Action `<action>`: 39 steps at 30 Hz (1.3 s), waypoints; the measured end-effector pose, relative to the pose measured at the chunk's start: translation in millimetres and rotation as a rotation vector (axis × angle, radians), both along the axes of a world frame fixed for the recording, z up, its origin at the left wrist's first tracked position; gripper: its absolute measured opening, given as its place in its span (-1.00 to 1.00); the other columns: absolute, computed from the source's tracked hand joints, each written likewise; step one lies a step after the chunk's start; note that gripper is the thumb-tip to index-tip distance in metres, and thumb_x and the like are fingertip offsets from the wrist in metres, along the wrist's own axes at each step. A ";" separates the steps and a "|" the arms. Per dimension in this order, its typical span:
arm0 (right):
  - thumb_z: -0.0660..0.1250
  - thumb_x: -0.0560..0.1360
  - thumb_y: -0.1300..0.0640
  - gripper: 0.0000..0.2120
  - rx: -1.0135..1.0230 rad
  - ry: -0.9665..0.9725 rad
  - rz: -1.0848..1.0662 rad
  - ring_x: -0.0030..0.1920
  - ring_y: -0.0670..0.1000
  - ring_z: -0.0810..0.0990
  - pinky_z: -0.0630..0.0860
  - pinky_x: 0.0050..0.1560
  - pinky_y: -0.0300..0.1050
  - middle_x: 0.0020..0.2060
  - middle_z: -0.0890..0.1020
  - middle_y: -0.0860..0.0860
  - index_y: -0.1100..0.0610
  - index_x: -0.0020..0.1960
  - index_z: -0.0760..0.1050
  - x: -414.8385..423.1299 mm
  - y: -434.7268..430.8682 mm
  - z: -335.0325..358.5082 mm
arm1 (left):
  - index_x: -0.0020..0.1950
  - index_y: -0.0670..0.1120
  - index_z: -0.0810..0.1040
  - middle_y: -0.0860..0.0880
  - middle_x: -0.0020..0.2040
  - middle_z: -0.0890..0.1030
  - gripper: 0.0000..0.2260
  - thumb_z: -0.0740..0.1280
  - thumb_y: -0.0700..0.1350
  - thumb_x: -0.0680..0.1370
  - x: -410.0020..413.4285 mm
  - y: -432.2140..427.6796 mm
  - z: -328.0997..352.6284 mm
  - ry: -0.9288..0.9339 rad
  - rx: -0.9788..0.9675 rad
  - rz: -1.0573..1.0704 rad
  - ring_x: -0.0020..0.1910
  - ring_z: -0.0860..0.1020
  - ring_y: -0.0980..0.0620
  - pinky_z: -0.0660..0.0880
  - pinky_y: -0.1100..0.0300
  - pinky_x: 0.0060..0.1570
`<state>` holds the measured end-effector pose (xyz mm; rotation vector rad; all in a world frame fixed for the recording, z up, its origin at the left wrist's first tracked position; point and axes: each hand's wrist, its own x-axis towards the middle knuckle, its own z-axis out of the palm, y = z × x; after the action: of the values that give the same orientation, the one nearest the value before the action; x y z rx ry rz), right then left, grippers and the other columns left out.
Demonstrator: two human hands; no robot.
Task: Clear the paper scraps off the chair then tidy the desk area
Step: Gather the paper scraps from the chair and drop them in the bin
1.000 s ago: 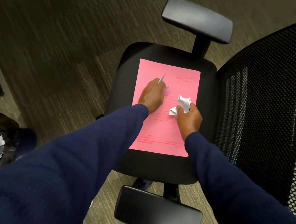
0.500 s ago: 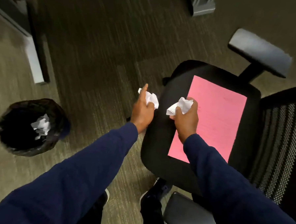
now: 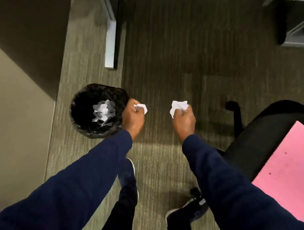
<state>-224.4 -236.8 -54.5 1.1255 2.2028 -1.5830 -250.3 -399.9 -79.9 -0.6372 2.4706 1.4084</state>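
My left hand [image 3: 132, 116] is closed on a crumpled white paper scrap [image 3: 142, 107], right beside the rim of a black-lined waste bin [image 3: 81, 107] that holds several white scraps [image 3: 103, 110]. Over the carpet to the right, my right hand [image 3: 183, 121] grips another crumpled white scrap [image 3: 178, 105]. The black office chair [image 3: 252, 137] sits at the right edge with a pink sheet [image 3: 289, 167] lying on its seat.
A desk leg [image 3: 111, 42] stands on the carpet behind the bin, and a dark panel [image 3: 28, 38] rises at the left. A grey base [image 3: 296, 38] sits at the top right. The chair's caster arm [image 3: 235, 115] sticks out toward my right hand. My feet are below.
Both hands have carried their scraps left, away from the chair seat toward the bin. My view has swung left, so the bin is now central and the chair sits at the right edge.
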 end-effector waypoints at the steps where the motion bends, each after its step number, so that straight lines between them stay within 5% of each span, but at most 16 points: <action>1: 0.13 0.61 0.17 -0.71 0.021 -0.014 0.032 0.02 0.08 0.56 0.46 -0.03 -0.11 0.08 0.58 0.08 0.18 0.29 0.43 -7.3 -13.2 -3.4 | -0.06 -0.13 0.43 -0.10 -0.19 0.51 -0.92 0.17 -0.23 0.61 -2.0 -15.4 -2.3 -0.009 -0.007 0.020 -0.21 0.45 -0.08 0.39 0.06 -0.23; 7: 0.13 0.62 0.15 -0.69 -0.024 -0.045 0.247 0.04 0.05 0.59 0.43 0.01 -0.20 0.07 0.66 0.08 0.22 0.22 0.56 -42.8 -118.6 -31.4 | 0.24 -0.20 0.49 -0.15 0.08 0.59 -0.77 0.14 -0.18 0.65 -6.5 -119.3 -30.7 -0.117 -0.023 0.225 0.03 0.55 -0.14 0.52 0.01 0.06; 12: 0.14 0.56 0.16 -0.76 -0.043 -0.157 0.429 -0.14 0.11 0.60 0.48 -0.09 -0.14 -0.18 0.66 0.13 0.18 -0.19 0.53 -58.2 -184.1 -64.1 | 0.11 -0.09 0.46 -0.03 -0.04 0.57 -0.84 0.13 -0.20 0.60 -7.2 -173.5 -58.6 -0.211 0.099 0.430 -0.21 0.51 0.01 0.40 0.22 -0.35; 16: 0.14 0.63 0.17 -0.70 -0.006 -0.277 0.506 0.14 0.24 0.59 0.42 0.01 -0.14 0.11 0.63 0.25 0.34 0.13 0.55 -64.2 -221.1 -84.9 | 0.15 -0.07 0.42 -0.06 -0.10 0.54 -0.80 0.13 -0.26 0.57 -9.5 -197.4 -77.9 -0.274 0.224 0.553 -0.35 0.47 0.02 0.39 0.26 -0.50; 22: 0.13 0.62 0.21 -0.65 -0.069 -0.346 0.528 0.27 0.31 0.53 0.47 0.32 0.13 0.21 0.57 0.24 0.31 0.36 0.41 -73.6 -255.3 -99.9 | 0.21 -0.09 0.40 -0.11 0.08 0.53 -0.73 0.15 -0.34 0.56 -14.3 -214.8 -94.1 -0.266 0.339 0.615 -0.15 0.57 -0.02 0.63 0.04 -0.25; 25: 0.15 0.60 0.21 -0.57 -0.105 -0.355 0.562 0.32 0.33 0.49 0.45 0.35 0.20 0.31 0.52 0.26 0.22 0.46 0.30 -77.9 -262.3 -100.0 | 0.20 -0.06 0.39 -0.02 0.02 0.52 -0.77 0.18 -0.31 0.59 -17.5 -218.1 -96.1 -0.243 0.376 0.624 -0.11 0.58 0.00 0.61 0.20 -0.35; 28: 0.17 0.59 0.17 -0.57 -0.130 -0.371 0.646 0.31 0.29 0.51 0.45 0.35 0.20 0.30 0.55 0.25 0.17 0.45 0.32 -79.9 -264.8 -100.7 | 0.27 0.00 0.40 -0.02 0.09 0.55 -0.71 0.22 -0.26 0.59 -19.7 -223.0 -96.2 -0.247 0.420 0.614 -0.06 0.61 -0.01 0.62 0.15 -0.32; 31: 0.21 0.57 0.09 -0.62 -0.143 -0.371 0.666 0.23 0.26 0.57 0.48 0.30 0.21 0.19 0.62 0.23 0.17 0.35 0.44 -78.5 -262.3 -99.2 | 0.48 0.13 0.30 -0.06 0.22 0.60 -0.51 0.21 -0.18 0.57 -22.4 -225.2 -94.5 -0.284 0.427 0.590 0.08 0.63 -0.09 0.64 -0.14 0.03; 35: 0.24 0.52 0.08 -0.66 -0.163 -0.354 0.635 0.13 0.28 0.61 0.51 0.24 0.26 0.11 0.64 0.30 0.27 0.19 0.54 -73.7 -255.9 -96.3 | 0.59 0.18 0.13 -0.07 0.33 0.55 -0.42 0.17 -0.11 0.59 -22.5 -220.6 -84.5 -0.292 0.444 0.557 0.23 0.58 -0.12 0.54 -0.20 0.22; 39: 0.26 0.45 0.03 -0.60 -0.217 -0.303 0.572 0.18 0.21 0.61 0.53 0.27 0.22 0.16 0.65 0.17 0.08 0.27 0.50 -64.1 -242.6 -81.8 | 0.44 0.14 0.35 -0.13 0.29 0.56 -0.59 0.16 -0.13 0.60 -19.2 -209.0 -70.3 -0.288 0.445 0.559 0.22 0.57 -0.17 0.61 -0.01 0.02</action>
<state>-288.6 -479.4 -136.2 0.5535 1.8679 -1.2639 -269.6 -608.9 -150.2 -1.3693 1.7375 1.8149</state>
